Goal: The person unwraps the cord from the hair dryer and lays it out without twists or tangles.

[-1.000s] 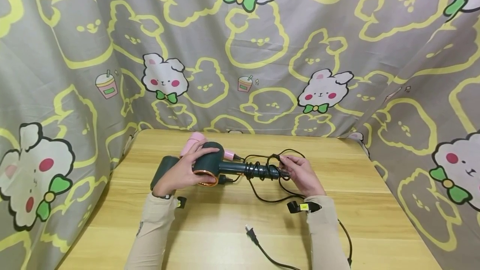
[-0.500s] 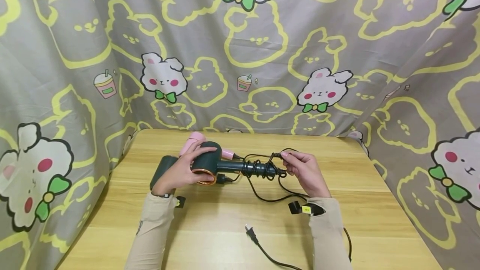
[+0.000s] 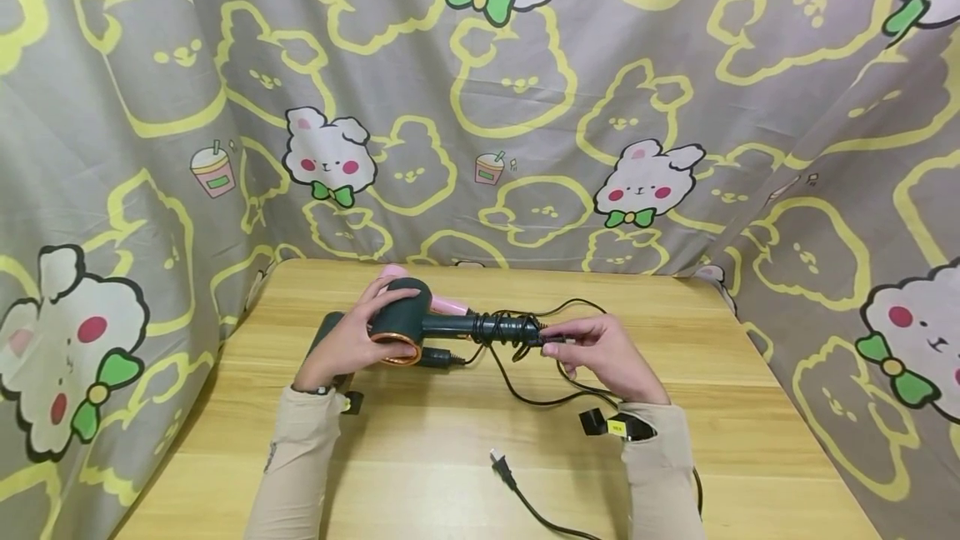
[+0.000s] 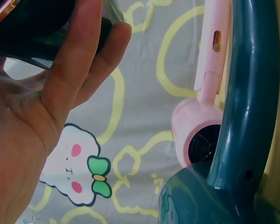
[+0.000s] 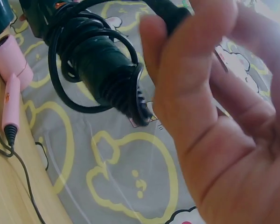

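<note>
My left hand (image 3: 347,343) grips the round head of a dark green hair dryer (image 3: 405,305) with a copper-coloured rim, held above the table. Its handle points right, with black cord (image 3: 504,327) wound round it in several turns. Beside the handle's end, my right hand (image 3: 609,354) pinches the dark end piece (image 5: 170,16) of that cord; its exact shape is partly hidden by the fingers. Below lies a second dark green hair dryer (image 4: 249,93), partly covered by my left hand in the head view. Behind is a pink hair dryer (image 4: 196,123).
A two-pin plug (image 3: 502,468) on a black cord lies near the front of the wooden table (image 3: 420,473). More loose cord (image 3: 525,394) runs under the right hand. Patterned curtain (image 3: 517,90) surrounds the table's back and sides.
The right hand has pulled the cord end outward, then come down toward the front beside the handle's end. The held hair dryer has shifted slightly left with the left hand.
</note>
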### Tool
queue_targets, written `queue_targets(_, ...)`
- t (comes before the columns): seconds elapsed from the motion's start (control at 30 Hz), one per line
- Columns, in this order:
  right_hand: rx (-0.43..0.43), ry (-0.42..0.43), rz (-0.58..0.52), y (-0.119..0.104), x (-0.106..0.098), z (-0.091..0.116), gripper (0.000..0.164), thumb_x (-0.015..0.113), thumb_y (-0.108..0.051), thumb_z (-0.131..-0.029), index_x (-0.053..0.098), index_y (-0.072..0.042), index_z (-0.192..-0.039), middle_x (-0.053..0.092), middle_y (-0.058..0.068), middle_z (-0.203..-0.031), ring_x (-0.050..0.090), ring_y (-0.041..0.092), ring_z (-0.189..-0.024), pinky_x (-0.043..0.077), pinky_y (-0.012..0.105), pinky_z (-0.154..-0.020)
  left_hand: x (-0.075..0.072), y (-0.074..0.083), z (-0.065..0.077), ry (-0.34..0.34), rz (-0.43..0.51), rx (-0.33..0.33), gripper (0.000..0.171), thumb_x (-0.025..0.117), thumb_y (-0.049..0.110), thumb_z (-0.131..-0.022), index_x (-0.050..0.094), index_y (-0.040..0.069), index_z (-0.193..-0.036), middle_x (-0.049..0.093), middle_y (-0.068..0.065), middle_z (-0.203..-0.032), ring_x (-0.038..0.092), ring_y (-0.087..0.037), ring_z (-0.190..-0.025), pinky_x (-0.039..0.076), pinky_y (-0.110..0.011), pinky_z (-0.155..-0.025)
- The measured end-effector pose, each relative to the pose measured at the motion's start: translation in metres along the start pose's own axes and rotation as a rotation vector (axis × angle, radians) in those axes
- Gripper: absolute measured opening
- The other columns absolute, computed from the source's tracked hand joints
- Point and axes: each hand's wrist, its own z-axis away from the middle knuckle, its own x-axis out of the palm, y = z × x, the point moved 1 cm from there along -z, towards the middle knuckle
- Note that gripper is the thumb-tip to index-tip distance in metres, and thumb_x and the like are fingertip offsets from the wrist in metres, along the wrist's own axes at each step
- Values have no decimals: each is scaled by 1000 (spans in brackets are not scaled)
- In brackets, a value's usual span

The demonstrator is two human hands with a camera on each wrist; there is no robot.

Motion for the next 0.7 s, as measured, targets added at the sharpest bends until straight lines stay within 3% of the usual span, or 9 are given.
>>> queue_targets(0.2,32,-144,-16,8,1,0,37,74,-12,-96,68,15,-120,79,1,-90,67,8,-65,60,31,-64,-6,1,5,27,-9,-24,83,94,31,-76,53,38,-148,24,-1,-171,34,-45,-150,39,-70,-108)
queue_targets(0.43,28,-277,-67,28,-1,-5,38,61,-12,-104,62,21,-123,79,1,-91,70,7,-69,63,32,-69,-8,-1,6,35,-18,-42,84,94,31,-75,53,39,-148,25,-4,-170,34,-47,-149,38,-72,-108)
queue_targets(0.7,165,-340,-18,51,2,-16,38,66,-19,-102,63,11,-126,73,30,-106,75,15,-84,63,35,-77,-9,-1,8,38,2,-44,84,94,30,-76,53,39,-148,26,-3,-169,34,-45,-149,37,-71,-109)
